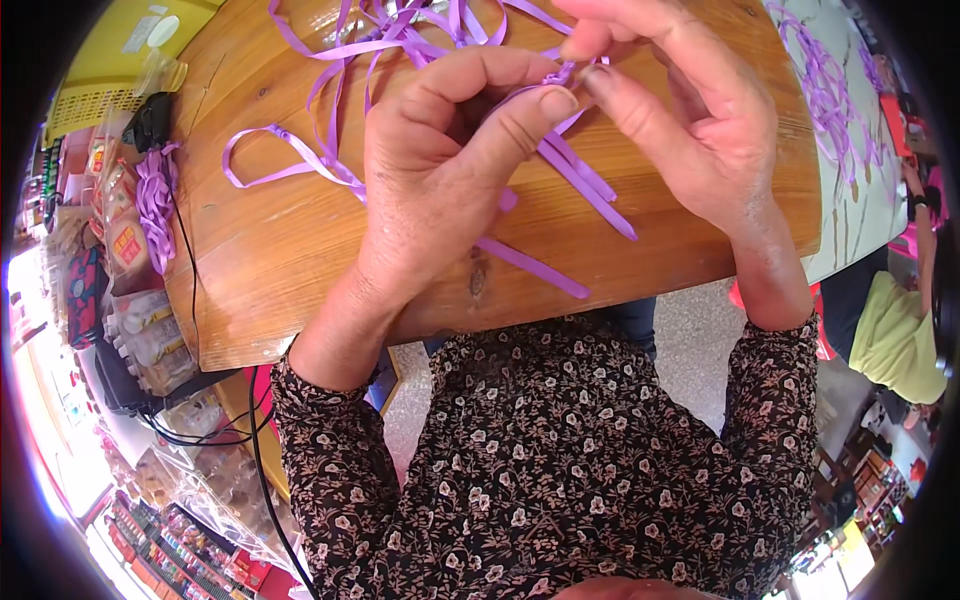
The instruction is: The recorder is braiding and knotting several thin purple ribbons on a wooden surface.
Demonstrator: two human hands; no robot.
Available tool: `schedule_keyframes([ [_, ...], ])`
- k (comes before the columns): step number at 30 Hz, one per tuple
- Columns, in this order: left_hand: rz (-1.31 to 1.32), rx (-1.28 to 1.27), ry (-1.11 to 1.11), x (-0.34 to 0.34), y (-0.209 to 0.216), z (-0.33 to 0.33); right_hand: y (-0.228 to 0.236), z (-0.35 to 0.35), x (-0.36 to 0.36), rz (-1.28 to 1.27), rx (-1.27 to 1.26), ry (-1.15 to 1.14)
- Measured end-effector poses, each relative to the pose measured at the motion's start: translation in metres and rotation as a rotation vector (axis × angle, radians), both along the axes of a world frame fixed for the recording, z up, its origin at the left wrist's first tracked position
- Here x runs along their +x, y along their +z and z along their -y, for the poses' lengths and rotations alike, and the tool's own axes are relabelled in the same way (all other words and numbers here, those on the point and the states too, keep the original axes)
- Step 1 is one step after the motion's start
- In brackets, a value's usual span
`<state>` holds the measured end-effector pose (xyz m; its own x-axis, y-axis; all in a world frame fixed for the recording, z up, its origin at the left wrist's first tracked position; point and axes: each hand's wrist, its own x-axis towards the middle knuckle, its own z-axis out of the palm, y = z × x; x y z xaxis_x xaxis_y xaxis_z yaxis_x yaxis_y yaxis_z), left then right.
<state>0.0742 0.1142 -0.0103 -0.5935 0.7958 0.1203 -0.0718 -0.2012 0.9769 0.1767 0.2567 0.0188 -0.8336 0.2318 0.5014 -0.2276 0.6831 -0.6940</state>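
Above the wooden table [270, 290], my left hand [440, 150] pinches a knotted part of a purple ribbon [560, 75] between thumb and forefinger. My right hand [710, 120] is closed on the same ribbon just right of the knot, its thumb and forefinger almost meeting there. The exact grip point is partly hidden by the fingertips. Flat ribbon tails [590, 190] hang below the knot toward the near side. Another ribbon end [530, 265] sticks out under my left hand.
Loose purple ribbons [400, 40] lie tangled at the far side. A purple bundle [155, 205] hangs at the left edge beside packaged goods and a black cable. More ribbons [825, 90] lie on a white marbled table at right; a person in yellow-green [900, 335] is beyond it.
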Motion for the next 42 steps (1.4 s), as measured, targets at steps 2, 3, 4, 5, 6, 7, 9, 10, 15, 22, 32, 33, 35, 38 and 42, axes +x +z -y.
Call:
schedule_keyframes([
  [2, 0.041, -0.025, -0.022, -0.007, -0.005, 0.001, -0.002, -0.004, -0.003, -0.103, 0.042, 0.052],
  [3, 0.084, -0.052, -0.044, -0.010, -0.007, 0.002, -0.002, -0.006, -0.004, -0.146, 0.110, 0.065],
  [4, 0.083, -0.052, -0.047, -0.010, -0.008, 0.002, -0.001, -0.007, -0.004, -0.186, 0.178, 0.075],
  [5, 0.144, -0.054, -0.053, -0.010, -0.009, 0.002, 0.003, -0.006, -0.002, -0.186, 0.179, 0.073],
  [6, 0.205, -0.057, -0.059, -0.009, -0.009, 0.002, 0.009, -0.005, 0.000, -0.128, 0.223, 0.081],
  [7, 0.204, -0.058, -0.065, -0.008, -0.009, 0.002, 0.013, -0.004, 0.002, -0.070, 0.265, 0.086],
  [9, 0.152, -0.068, -0.081, -0.005, -0.007, 0.003, -0.003, -0.009, -0.012, -0.078, 0.194, 0.077],
  [10, 0.152, -0.064, -0.100, -0.004, -0.004, -0.001, -0.027, -0.024, -0.034, -0.520, 0.231, 0.267],
  [15, 0.054, -0.206, -0.120, -0.012, -0.002, 0.003, 0.016, -0.003, 0.005, 0.111, 0.232, 0.009],
  [22, -0.145, -0.106, -0.084, -0.022, 0.004, 0.009, 0.004, -0.005, 0.002, -0.136, 0.321, 0.077],
  [32, -0.048, -0.133, -0.157, -0.025, 0.009, 0.011, 0.016, -0.002, 0.002, -0.011, 0.130, 0.072],
  [33, -0.026, -0.126, -0.169, -0.023, 0.007, 0.011, 0.016, -0.001, 0.002, -0.009, 0.131, 0.068],
  [35, -0.014, -0.117, -0.180, -0.021, 0.007, 0.010, 0.018, 0.002, 0.001, 0.094, 0.081, 0.060],
  [38, -0.033, -0.114, -0.176, -0.021, 0.004, 0.009, 0.012, -0.001, 0.003, -0.094, 0.270, 0.112],
  [42, -0.039, -0.103, -0.148, -0.022, 0.007, 0.009, 0.009, -0.001, 0.001, -0.162, 0.355, 0.078],
])
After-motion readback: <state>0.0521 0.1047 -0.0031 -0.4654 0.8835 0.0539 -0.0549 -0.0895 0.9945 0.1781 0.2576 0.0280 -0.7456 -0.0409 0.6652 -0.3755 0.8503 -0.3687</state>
